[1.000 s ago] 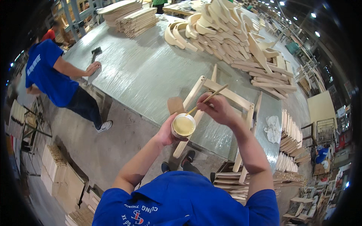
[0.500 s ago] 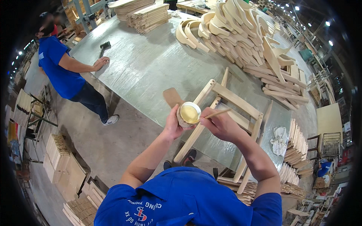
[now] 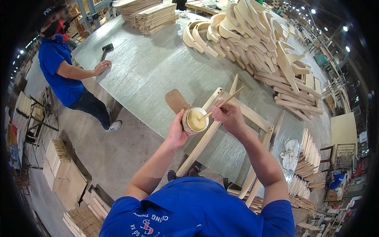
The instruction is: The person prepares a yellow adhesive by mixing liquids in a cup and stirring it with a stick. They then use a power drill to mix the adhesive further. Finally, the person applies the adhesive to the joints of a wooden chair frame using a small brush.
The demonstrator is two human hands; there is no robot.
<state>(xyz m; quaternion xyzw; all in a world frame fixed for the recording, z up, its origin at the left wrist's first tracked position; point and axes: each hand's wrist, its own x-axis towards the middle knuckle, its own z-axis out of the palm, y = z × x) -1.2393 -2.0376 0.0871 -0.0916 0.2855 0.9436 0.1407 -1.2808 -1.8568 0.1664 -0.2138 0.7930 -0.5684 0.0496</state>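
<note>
My left hand is wrapped round a small white cup holding pale yellow glue. Between the fingers of my right hand is a thin wooden stick, its lower end dipped in the glue. Just beyond the cup, a brown paddle-shaped flat piece sticks out; whether it joins the cup I cannot tell. Under my hands a pale wooden frame with legs and crossbars lies on the table, its front leg reaching past the near edge.
Curved wooden parts are heaped on the grey table, with flat slats stacked at the far side. A co-worker stands at the left, one hand near a mallet. A white crumpled cloth lies at the right.
The stick has swung more upright and its tip has gone into the glue. Both hands and the cup have shifted slightly, and the cup tilts more toward the right.
</note>
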